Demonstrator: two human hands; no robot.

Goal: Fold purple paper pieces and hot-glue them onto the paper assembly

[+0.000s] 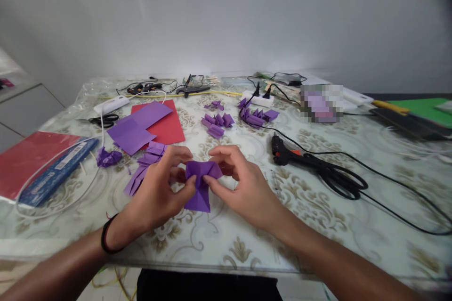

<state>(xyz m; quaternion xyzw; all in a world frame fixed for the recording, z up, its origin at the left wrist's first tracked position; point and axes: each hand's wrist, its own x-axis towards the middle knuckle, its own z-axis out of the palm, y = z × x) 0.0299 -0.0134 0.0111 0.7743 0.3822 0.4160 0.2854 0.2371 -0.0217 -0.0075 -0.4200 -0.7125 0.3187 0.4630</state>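
Between my two hands is a creased piece of purple paper (199, 197), held up just over the patterned tablecloth (240, 249). My left hand (169, 178) pinches its left side, thumb pressed on the front near the middle. On the other side my right hand (236, 181) grips it the same way, the thumbs close together and some fingers hidden behind the sheet. Folded purple paper pieces (136, 178) lie beside my left hand. Farther back sit small groups of folded purple pieces (217, 122) and another purple cluster (257, 116).
A black glue gun (293, 155) with a coiled cord rests at the right. Purple sheets (132, 134) overlap a red sheet (169, 126) at the left. Scissors (104, 120), a blue package (58, 171) and a white power strip (259, 98) are also on the table.
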